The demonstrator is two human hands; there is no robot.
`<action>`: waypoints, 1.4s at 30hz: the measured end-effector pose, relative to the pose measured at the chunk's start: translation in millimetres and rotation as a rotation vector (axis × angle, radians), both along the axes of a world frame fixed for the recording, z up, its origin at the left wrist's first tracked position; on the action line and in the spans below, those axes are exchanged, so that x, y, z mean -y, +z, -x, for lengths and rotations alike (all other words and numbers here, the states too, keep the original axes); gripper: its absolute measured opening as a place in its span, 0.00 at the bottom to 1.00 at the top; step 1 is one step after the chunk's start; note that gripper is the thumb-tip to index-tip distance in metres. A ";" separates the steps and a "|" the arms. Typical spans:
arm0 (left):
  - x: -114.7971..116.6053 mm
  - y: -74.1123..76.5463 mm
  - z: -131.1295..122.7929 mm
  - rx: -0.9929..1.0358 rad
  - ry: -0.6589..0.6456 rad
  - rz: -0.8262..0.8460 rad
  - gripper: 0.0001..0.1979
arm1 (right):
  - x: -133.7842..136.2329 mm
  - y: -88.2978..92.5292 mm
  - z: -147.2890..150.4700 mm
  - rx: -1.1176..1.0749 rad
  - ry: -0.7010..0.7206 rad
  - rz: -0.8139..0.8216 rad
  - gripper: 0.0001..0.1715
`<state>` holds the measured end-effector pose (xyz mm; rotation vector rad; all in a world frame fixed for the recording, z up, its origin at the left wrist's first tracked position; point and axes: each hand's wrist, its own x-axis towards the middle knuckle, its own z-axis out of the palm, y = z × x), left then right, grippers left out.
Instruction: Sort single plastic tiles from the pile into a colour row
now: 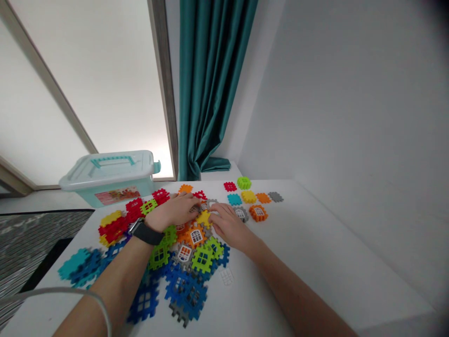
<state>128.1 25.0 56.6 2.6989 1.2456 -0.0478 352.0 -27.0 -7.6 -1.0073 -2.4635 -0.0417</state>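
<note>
My left hand, with a dark watch on its wrist, reaches over the top of a pile of coloured interlocking plastic tiles; its fingertips rest among red and grey pieces, and any grip is hidden. Across from it, my right hand has its fingertips at the right edge of a yellow tile. Whether the fingers pinch that tile is unclear. Below the hands lie an orange tile with a white window, a grey tile with a white window, green tiles and blue tiles.
Sorted tiles and small stacks, including a green stack and an orange stack, stand on the white table at the back right. A lidded teal box is at the back left. A cable crosses the lower left.
</note>
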 end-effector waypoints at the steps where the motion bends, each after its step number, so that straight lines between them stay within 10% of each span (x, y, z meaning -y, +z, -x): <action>1: 0.2 0.9 -0.1 -0.001 0.005 0.000 0.14 | 0.4 0.1 -1.4 0.000 -0.006 0.001 0.13; 14: -1.2 -9.3 -3.6 0.025 0.004 0.022 0.30 | 4.2 5.8 -13.3 0.041 -0.062 -0.005 0.14; 22: -5.8 -25.1 -7.5 0.120 -0.073 -0.078 0.19 | 2.4 3.1 -16.0 0.036 -0.056 -0.001 0.14; 42: -16.8 -3.4 4.7 0.400 -0.002 0.017 0.08 | 4.6 0.7 -12.1 -0.019 -0.039 0.088 0.11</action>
